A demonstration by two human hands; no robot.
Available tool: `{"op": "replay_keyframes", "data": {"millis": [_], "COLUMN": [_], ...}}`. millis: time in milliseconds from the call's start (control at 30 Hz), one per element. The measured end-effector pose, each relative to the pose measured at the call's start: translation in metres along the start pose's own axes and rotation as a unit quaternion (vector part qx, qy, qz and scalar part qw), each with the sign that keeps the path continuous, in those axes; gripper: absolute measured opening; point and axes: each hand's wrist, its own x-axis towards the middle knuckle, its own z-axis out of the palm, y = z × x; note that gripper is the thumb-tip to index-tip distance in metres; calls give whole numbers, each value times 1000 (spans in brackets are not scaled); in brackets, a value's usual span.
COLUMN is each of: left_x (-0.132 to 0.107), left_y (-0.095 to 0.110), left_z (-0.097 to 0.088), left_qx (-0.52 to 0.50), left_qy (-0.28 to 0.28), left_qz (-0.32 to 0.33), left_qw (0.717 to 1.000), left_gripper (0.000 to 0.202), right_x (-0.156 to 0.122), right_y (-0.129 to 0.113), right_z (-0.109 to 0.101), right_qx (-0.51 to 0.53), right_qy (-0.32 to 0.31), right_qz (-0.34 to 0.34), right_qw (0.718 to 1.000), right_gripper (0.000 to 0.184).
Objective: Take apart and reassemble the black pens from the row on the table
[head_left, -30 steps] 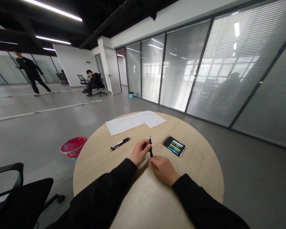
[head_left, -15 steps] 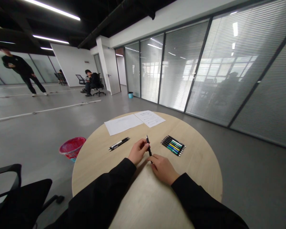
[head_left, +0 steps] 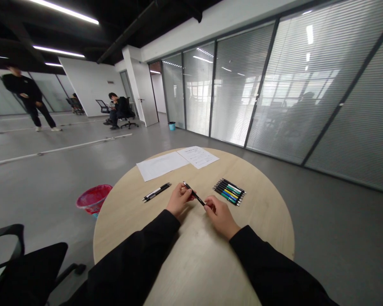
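Observation:
A black pen (head_left: pixel 194 194) with a silver tip slants between my hands above the pale wooden round table (head_left: pixel 191 263). My left hand (head_left: pixel 178 200) pinches its upper part in the fingertips, and my right hand (head_left: pixel 220 217) holds its lower end. To the left of my hands lie two pens (head_left: pixel 157 192), one black and one white. To the right lies a tight row of several black-bodied pens (head_left: pixel 229 191) with coloured bands. Two white paper sheets (head_left: pixel 161 165) (head_left: pixel 198 156) lie at the far edge.
A red wastebasket (head_left: pixel 93 199) stands on the grey floor left of the table, and a black office chair (head_left: pixel 25 263) is at lower left. Farther off, one person (head_left: pixel 24 91) stands and another (head_left: pixel 119 110) sits. Glass walls with blinds run along the right.
The black pen has tipped from nearly upright to a slant across my hands, its upper end now leaning left. The whole view has shifted slightly, with the table lower and further left.

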Motion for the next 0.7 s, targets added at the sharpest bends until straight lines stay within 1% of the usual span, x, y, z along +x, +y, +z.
{"op": "replay_keyframes", "data": {"millis": [67, 133, 267, 367, 433, 533, 633, 700], "left_x": [-2, -3, -6, -6, -6, -5, -4, -4], "left_y": [1, 3, 3, -1, -4, -7, -10, -11], "left_z": [2, 3, 4, 4, 3, 2, 2, 2], "left_qx": [0, 6, 14, 21, 30, 40, 41, 42], "left_qy": [-9, -11, -12, -4, -3, -8, -11, -12], "left_qz": [-6, -10, -32, -58, -73, -84, -83, -78], "left_qw": [1000, 1000, 999, 998, 997, 996, 996, 996], "left_gripper": [41, 40, 39, 41, 41, 40, 39, 38], "right_x": [1, 2, 4, 4, 4, 3, 1, -1], "right_y": [2, 5, 10, 14, 16, 18, 19, 19], "right_z": [-2, -6, -15, -25, -32, -43, -54, -59], "right_qx": [15, 7, -67, -125, -163, -231, -287, -319], "right_qy": [5, 8, -2, -25, -35, -32, -33, -32], "right_qz": [12, 18, 18, 49, 70, 97, 138, 153], "right_qw": [1000, 1000, 998, 991, 984, 968, 947, 935], "right_gripper": [14, 14, 10, 8, 7, 5, 6, 8]}}
